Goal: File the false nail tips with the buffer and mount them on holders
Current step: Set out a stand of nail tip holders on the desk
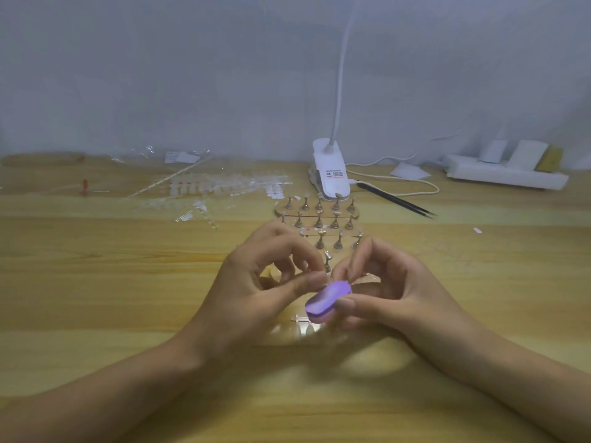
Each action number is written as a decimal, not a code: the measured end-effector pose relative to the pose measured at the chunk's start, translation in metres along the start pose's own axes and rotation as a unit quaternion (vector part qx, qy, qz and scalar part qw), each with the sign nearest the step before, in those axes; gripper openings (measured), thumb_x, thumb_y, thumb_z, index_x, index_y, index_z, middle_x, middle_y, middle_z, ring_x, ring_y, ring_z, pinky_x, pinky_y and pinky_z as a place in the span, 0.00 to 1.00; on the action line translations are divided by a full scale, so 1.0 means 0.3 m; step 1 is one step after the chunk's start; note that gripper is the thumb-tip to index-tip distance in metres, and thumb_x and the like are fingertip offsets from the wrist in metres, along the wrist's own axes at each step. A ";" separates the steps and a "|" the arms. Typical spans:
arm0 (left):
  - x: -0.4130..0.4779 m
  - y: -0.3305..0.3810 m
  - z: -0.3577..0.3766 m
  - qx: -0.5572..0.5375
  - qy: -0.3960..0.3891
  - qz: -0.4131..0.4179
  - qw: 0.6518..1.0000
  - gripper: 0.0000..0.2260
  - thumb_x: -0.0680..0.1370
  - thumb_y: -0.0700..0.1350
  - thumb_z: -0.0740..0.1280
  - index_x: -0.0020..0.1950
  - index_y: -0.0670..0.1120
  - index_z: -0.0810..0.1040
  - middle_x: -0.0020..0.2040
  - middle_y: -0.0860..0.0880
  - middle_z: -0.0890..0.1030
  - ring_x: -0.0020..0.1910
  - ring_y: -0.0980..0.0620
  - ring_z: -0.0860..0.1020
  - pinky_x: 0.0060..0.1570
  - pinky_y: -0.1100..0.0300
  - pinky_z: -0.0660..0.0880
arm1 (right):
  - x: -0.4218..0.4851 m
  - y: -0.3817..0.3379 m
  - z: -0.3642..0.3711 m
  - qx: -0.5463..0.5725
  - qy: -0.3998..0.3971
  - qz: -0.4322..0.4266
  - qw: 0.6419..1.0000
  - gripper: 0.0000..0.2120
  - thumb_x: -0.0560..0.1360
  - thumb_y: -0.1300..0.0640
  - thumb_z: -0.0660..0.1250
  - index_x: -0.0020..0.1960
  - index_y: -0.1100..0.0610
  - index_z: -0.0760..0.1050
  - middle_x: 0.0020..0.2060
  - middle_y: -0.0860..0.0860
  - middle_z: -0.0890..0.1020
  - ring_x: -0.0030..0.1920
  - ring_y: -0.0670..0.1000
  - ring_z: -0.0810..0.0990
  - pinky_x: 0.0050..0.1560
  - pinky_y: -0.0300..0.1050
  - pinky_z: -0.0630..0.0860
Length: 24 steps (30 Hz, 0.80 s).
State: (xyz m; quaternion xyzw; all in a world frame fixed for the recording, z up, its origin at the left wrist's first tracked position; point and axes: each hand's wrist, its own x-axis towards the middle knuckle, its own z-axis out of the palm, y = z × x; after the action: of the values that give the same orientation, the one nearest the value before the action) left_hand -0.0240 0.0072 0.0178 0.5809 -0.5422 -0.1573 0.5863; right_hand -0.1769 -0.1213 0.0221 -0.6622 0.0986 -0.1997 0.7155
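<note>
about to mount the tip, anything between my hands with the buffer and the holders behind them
Nothing visible. The holders stand directly beyond the left hand and the right hand, which grips the purple buffer; the nearest holder rises just behind them, with no object between.

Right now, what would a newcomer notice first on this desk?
The purple buffer at centre, gripped by the right hand, with the left hand pinching at its far end; what it pinches is too small to tell. Just behind stand rows of small metal holders, and a white clip lamp sits behind those, near the wall.
</note>
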 end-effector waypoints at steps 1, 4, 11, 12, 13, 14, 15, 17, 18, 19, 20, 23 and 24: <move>0.000 0.001 0.001 0.002 -0.007 0.002 1.000 0.06 0.69 0.54 0.72 0.39 0.53 0.80 0.44 0.53 0.76 0.40 0.50 0.75 0.36 0.51 0.77 | -0.001 -0.001 0.004 0.000 0.001 -0.012 1.000 0.13 0.68 0.65 0.77 0.43 0.57 0.73 0.46 0.55 0.82 0.42 0.57 0.86 0.37 0.42 0.81; 0.004 -0.002 -0.001 -0.011 0.004 -0.003 1.000 0.05 0.69 0.54 0.72 0.39 0.54 0.80 0.44 0.53 0.76 0.40 0.49 0.75 0.40 0.42 0.79 | -0.006 -0.006 0.008 0.000 0.049 -0.048 0.998 0.15 0.67 0.61 0.77 0.45 0.59 0.72 0.46 0.54 0.82 0.43 0.59 0.86 0.37 0.42 0.80; -0.003 -0.002 0.004 -0.006 -0.010 0.014 1.000 0.04 0.70 0.53 0.72 0.39 0.55 0.80 0.44 0.52 0.75 0.40 0.50 0.74 0.38 0.38 0.76 | -0.013 -0.007 0.011 -0.040 0.038 -0.064 0.996 0.14 0.68 0.63 0.76 0.49 0.60 0.73 0.48 0.56 0.80 0.42 0.58 0.86 0.38 0.43 0.81; -0.003 -0.003 0.003 -0.011 -0.005 0.011 1.000 0.04 0.70 0.53 0.72 0.39 0.55 0.80 0.44 0.53 0.75 0.40 0.49 0.74 0.39 0.37 0.76 | -0.013 -0.008 0.010 -0.041 0.044 -0.064 0.996 0.14 0.68 0.62 0.76 0.49 0.60 0.73 0.48 0.56 0.80 0.42 0.59 0.86 0.38 0.42 0.81; -0.003 -0.003 0.003 -0.012 -0.005 0.012 1.000 0.04 0.70 0.53 0.72 0.40 0.54 0.80 0.44 0.53 0.75 0.40 0.50 0.74 0.39 0.37 0.77 | -0.014 -0.008 0.010 -0.045 0.027 -0.055 0.997 0.14 0.69 0.62 0.76 0.49 0.60 0.73 0.49 0.56 0.80 0.42 0.60 0.86 0.38 0.43 0.81; -0.004 -0.002 0.003 -0.005 -0.011 0.017 1.000 0.04 0.71 0.53 0.72 0.40 0.54 0.80 0.44 0.54 0.75 0.40 0.51 0.74 0.38 0.39 0.77 | -0.015 -0.006 0.012 -0.053 0.000 -0.047 0.997 0.14 0.69 0.63 0.75 0.50 0.59 0.73 0.49 0.56 0.81 0.42 0.61 0.86 0.38 0.44 0.81; -0.005 -0.001 0.004 0.005 -0.020 0.025 0.999 0.05 0.71 0.53 0.71 0.40 0.54 0.80 0.44 0.55 0.74 0.40 0.52 0.74 0.36 0.42 0.76 | -0.015 -0.003 0.013 -0.059 -0.012 -0.049 0.997 0.14 0.69 0.63 0.75 0.50 0.59 0.74 0.49 0.55 0.81 0.42 0.61 0.86 0.38 0.45 0.81; -0.005 -0.001 0.004 0.010 -0.021 0.030 0.999 0.04 0.71 0.53 0.71 0.40 0.54 0.79 0.44 0.56 0.75 0.40 0.52 0.74 0.36 0.42 0.76 | -0.014 -0.003 0.012 -0.056 0.027 -0.064 0.996 0.15 0.68 0.62 0.76 0.50 0.58 0.73 0.47 0.55 0.81 0.41 0.59 0.86 0.38 0.44 0.81; -0.005 -0.002 0.003 0.006 -0.015 0.027 1.000 0.04 0.71 0.53 0.71 0.40 0.54 0.79 0.44 0.55 0.75 0.40 0.52 0.74 0.37 0.40 0.77 | -0.014 -0.005 0.009 -0.048 0.048 -0.062 0.996 0.16 0.68 0.61 0.76 0.50 0.56 0.73 0.47 0.54 0.81 0.40 0.58 0.85 0.37 0.44 0.81; -0.005 -0.002 0.002 0.002 -0.011 0.025 1.000 0.05 0.71 0.53 0.71 0.41 0.54 0.80 0.44 0.55 0.75 0.40 0.51 0.74 0.38 0.38 0.77 | -0.014 -0.005 0.007 -0.045 0.047 -0.053 0.996 0.16 0.68 0.61 0.77 0.50 0.54 0.73 0.47 0.53 0.81 0.40 0.58 0.85 0.37 0.44 0.81; -0.006 -0.001 0.003 0.003 -0.011 0.027 1.000 0.05 0.71 0.53 0.71 0.41 0.53 0.80 0.44 0.54 0.75 0.40 0.51 0.74 0.38 0.39 0.78 | -0.013 -0.005 0.008 -0.050 0.027 -0.042 0.998 0.17 0.68 0.61 0.77 0.51 0.53 0.73 0.46 0.52 0.81 0.39 0.58 0.85 0.37 0.45 0.81; -0.006 0.003 0.004 0.013 -0.022 0.036 0.999 0.05 0.71 0.53 0.71 0.41 0.53 0.79 0.44 0.54 0.75 0.40 0.53 0.74 0.36 0.44 0.77 | -0.015 -0.006 0.015 -0.055 0.027 -0.054 0.997 0.18 0.68 0.60 0.78 0.52 0.52 0.73 0.45 0.52 0.82 0.40 0.58 0.86 0.37 0.46 0.82; -0.004 0.003 0.003 0.008 -0.018 0.032 0.999 0.05 0.71 0.53 0.71 0.41 0.53 0.79 0.44 0.55 0.75 0.40 0.52 0.74 0.38 0.40 0.78 | -0.015 -0.008 0.014 -0.047 0.054 -0.064 0.995 0.19 0.68 0.60 0.78 0.52 0.53 0.73 0.45 0.53 0.81 0.41 0.60 0.86 0.37 0.45 0.82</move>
State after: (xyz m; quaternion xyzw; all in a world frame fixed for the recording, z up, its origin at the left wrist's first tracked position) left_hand -0.0255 0.0080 0.0176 0.5649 -0.5720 -0.1448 0.5769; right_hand -0.1798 -0.1157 0.0244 -0.6880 0.1034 -0.2758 0.6632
